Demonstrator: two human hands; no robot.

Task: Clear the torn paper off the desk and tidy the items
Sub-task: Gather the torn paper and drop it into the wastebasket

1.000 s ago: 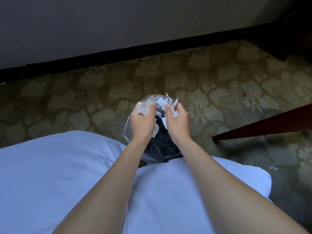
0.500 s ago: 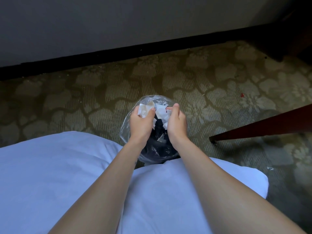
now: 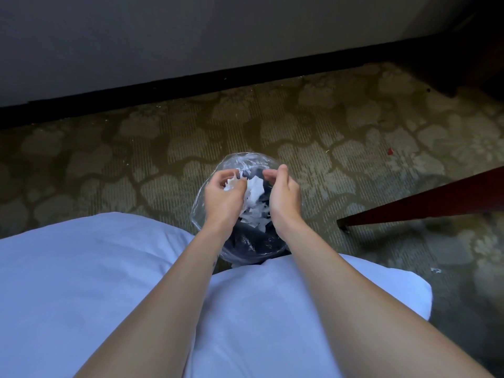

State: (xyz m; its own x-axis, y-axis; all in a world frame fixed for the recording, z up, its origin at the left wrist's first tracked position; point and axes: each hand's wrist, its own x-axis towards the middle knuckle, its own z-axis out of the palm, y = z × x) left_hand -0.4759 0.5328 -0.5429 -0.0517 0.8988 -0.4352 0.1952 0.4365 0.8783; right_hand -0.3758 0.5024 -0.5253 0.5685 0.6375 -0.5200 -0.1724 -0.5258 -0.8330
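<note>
A small round bin with a clear plastic liner (image 3: 246, 159) stands on the carpet in front of me. Both my hands hover over its mouth. My left hand (image 3: 222, 196) has its fingers curled round a few white scraps of torn paper (image 3: 231, 184). My right hand (image 3: 283, 195) is cupped and relaxed, with nothing held in it. White pieces of torn paper (image 3: 255, 199) are falling between the two hands into the bin.
White bedding (image 3: 81, 282) fills the lower part of the view under my forearms. A dark red wooden edge (image 3: 425, 203) juts in from the right. A paper scrap (image 3: 435, 270) and a small red speck (image 3: 390, 151) lie on the patterned carpet.
The hands have moved apart over the bin. The wad they pressed together has come loose and most scraps are dropping into the bin. My right hand has let go.
</note>
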